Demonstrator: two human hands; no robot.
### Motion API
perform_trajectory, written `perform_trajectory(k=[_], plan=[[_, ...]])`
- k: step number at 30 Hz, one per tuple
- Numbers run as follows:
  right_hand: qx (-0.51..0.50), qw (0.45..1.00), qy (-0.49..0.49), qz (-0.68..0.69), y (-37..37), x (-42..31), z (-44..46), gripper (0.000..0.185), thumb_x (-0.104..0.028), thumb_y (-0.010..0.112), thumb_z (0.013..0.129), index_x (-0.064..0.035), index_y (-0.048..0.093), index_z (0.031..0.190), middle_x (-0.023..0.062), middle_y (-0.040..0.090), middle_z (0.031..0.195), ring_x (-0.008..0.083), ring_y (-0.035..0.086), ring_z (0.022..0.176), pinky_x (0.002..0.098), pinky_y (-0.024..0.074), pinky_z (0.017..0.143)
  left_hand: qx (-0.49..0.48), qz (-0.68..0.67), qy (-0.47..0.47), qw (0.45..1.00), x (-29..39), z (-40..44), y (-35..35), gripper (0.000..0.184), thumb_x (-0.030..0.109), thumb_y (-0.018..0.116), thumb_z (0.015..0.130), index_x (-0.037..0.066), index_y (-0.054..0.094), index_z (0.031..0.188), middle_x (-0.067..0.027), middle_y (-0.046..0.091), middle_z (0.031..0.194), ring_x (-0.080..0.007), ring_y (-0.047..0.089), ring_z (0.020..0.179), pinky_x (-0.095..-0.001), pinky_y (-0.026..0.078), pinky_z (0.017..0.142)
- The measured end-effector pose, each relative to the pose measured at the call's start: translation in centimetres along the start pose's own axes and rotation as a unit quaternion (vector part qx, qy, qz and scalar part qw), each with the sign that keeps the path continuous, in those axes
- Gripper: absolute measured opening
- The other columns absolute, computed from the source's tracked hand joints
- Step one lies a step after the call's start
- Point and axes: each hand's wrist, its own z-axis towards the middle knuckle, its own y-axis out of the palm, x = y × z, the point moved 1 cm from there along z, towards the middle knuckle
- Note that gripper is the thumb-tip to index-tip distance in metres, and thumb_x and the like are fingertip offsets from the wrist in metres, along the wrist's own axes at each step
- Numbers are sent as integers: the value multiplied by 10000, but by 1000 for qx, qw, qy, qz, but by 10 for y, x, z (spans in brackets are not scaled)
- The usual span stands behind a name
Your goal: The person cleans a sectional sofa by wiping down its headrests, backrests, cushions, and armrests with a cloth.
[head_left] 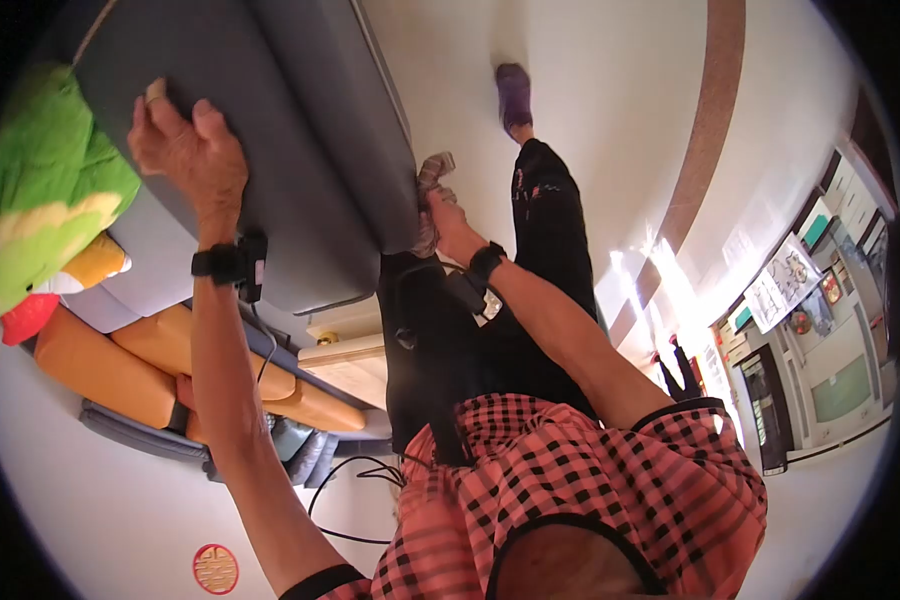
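Note:
My left hand (192, 160) rests on the dark grey upholstered top of a sofa-like piece (300, 130), fingers apart and slightly bent, with nothing held. One of its fingertips looks pale; I cannot tell why. At the near side edge of the same grey piece, my right hand (450, 222) is closed around a brownish striped cloth (433, 178). The cloth is bunched and touches the side of the upholstery, and part of it hides behind my fingers.
A green plush toy (45, 190) lies at the left, beside orange cushions (110, 370). A light wooden drawer unit (350, 360) stands below the grey piece. Black cable (320, 490) loops near my body. My foot (513, 95) stands on the pale floor. Cabinets (835, 370) are at the right.

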Motion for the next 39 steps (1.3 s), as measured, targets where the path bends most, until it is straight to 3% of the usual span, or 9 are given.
perform_trajectory(k=[8, 15, 25, 28, 31, 32, 35, 36, 39], plan=[[64, 964, -103, -236, 0, -13, -95, 136, -158, 606, 876, -35, 605, 931, 32, 594, 785, 128, 541, 590, 282, 490, 548, 27, -15, -33, 999, 2, -3, 12, 558, 452, 476, 908, 140, 453, 1370, -207, 386, 1385, -413, 303, 1263, -546, 204, 1065], [-195, 875, -221, -384, 49, -72, -201, 212, -202, 645, 890, -27, 588, 995, 27, 601, 807, 82, 530, 600, 242, 448, 525, 37, 30, -29, 998, 15, 3, -18, 475, 340, 550, 912, 154, 486, 1345, -192, 437, 1340, -392, 396, 1224, -543, 282, 1050], [-354, 537, -416, -643, 136, -94, -287, 417, -165, 655, 845, -35, 442, 1179, 91, 649, 835, 162, 612, 605, 295, 496, 550, 162, -341, -361, 853, 99, -152, -155, 431, 272, 574, 937, 64, 490, 1305, -186, 441, 1338, -364, 449, 1189, -449, 353, 1034], [-370, 361, -441, -734, 136, -71, -298, 509, -162, 686, 815, -24, 432, 1234, 139, 669, 886, 254, 661, 738, 352, 532, 682, 198, -675, -494, 511, 138, -200, -139, 517, 399, 498, 977, 64, 450, 1368, -131, 446, 1377, -259, 456, 1255, -374, 395, 1035], [-492, 67, -499, -710, 128, -33, -289, 604, -235, 707, 801, -20, 414, 1284, 191, 661, 956, 316, 668, 833, 407, 533, 752, 295, -640, -456, 544, 147, -243, -104, 296, 195, 501, 978, 54, 558, 1232, -114, 368, 1402, -266, 482, 1210, -373, 470, 961], [-497, 42, -497, -710, 122, -32, -297, 627, -291, 713, 786, -49, 454, 1303, 189, 650, 978, 355, 643, 874, 442, 523, 779, 319, -415, -390, 757, 159, -255, -108, 248, 192, 519, 969, 56, 614, 1152, -124, 398, 1361, -259, 512, 1184, -357, 478, 950], [-468, -35, -428, -772, 162, -52, -313, 463, -243, 691, 810, -80, 549, 1220, 156, 656, 981, 346, 642, 905, 431, 521, 762, 433, -642, -527, 350, 183, -258, -85, 230, 182, 543, 954, 52, 623, 1126, -129, 419, 1333, -236, 536, 1156, -349, 490, 939], [-434, -3, -429, -792, 182, -44, -307, 307, -186, 658, 833, -90, 607, 1120, 136, 657, 983, 341, 635, 907, 430, 517, 750, 456, -630, -537, 327, 181, -275, -90, 257, 188, 562, 944, 55, 595, 1161, -119, 451, 1290, -228, 553, 1124, -346, 501, 913], [-418, -131, -635, -636, 264, -43, -274, 251, -178, 681, 790, -129, 609, 1025, 85, 634, 951, 307, 600, 925, 456, 456, 737, 520, -595, -557, 255, 167, -320, -103, 395, 204, 620, 912, 63, 511, 1265, -87, 548, 1161, -205, 604, 1027, -336, 536, 835]])
